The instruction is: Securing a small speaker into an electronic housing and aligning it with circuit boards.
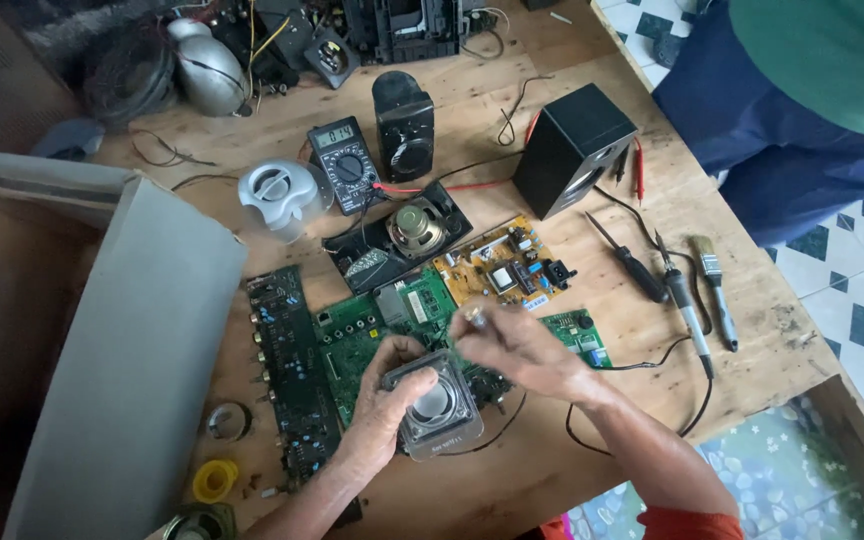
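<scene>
My left hand [384, 400] grips the near-left side of a small square loudspeaker [436, 408] with a clear plastic frame, held face up over the green circuit board [357, 335]. Above the speaker's far corner my right hand [517, 350] pinches a thin metal-tipped tool [474, 318]. A thin black wire [497, 432] runs from under the speaker toward the table's near edge.
On the wooden table [512, 480] lie a yellow power board [507, 265], a long dark board [287, 370], a loose speaker on a black panel [412, 228], a multimeter [345, 162], two black speaker boxes [572, 148], a screwdriver [632, 262], a soldering iron [687, 305] and a brush [714, 285]. Another person [802, 110] stands at the far right.
</scene>
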